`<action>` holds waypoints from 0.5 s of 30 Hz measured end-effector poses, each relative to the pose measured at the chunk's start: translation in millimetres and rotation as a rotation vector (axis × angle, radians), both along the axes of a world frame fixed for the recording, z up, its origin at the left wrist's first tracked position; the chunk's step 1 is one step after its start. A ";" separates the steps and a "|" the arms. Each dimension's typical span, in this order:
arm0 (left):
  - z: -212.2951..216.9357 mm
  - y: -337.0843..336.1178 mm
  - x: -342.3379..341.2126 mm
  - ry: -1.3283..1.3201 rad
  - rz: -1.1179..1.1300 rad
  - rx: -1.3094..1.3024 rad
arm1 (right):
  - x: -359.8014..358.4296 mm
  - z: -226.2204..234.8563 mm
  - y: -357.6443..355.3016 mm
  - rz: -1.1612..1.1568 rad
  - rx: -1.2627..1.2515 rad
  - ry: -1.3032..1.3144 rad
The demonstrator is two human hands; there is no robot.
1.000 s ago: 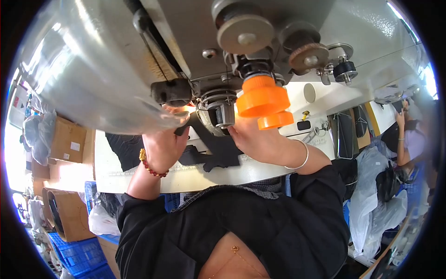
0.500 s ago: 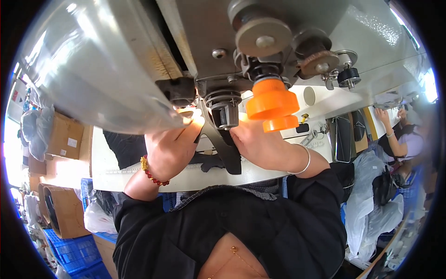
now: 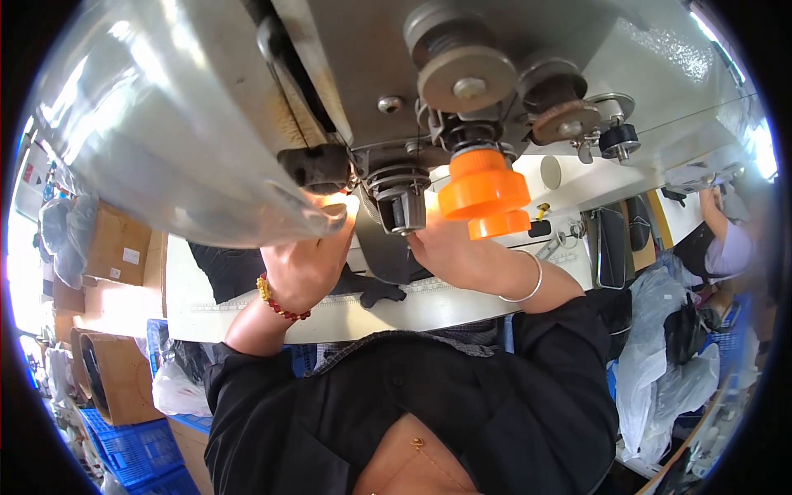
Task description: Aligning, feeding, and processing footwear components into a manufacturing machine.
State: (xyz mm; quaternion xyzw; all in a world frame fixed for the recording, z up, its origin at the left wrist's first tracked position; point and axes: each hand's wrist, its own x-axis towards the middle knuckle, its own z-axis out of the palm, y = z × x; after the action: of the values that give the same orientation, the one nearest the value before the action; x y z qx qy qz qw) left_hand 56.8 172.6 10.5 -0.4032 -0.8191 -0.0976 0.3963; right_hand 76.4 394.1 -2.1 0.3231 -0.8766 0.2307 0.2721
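Workshop: white surface [image 3: 462, 305] at mid-frame; cardboard boxes [image 3: 115, 243] far left; grey sewing machine [image 3: 346, 91] filling the top. Left hand [image 3: 301, 268] and right hand [image 3: 450, 252], both flat and pressing dark fabric [image 3: 384, 268] at centre, under the machine's foot. Orange spool [image 3: 483, 186] directly above the right hand. Risk: fingertips lie close to the stitching point; a slip could catch them.

An orange spool [image 3: 483, 188] hangs on the grey metal machine [image 3: 363, 74], above dark fabric [image 3: 388, 262] on a white table [image 3: 429, 304].
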 end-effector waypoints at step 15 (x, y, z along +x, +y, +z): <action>20.5 5.3 12.1 -0.195 -0.080 0.082 | -0.9 21.9 10.1 0.137 0.106 0.151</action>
State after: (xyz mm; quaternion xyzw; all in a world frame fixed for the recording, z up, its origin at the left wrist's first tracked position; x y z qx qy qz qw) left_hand 68.8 177.9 31.0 -0.4076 -0.8322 -0.1855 0.3268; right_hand 75.4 404.2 19.8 0.4125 -0.8404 0.1773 0.3035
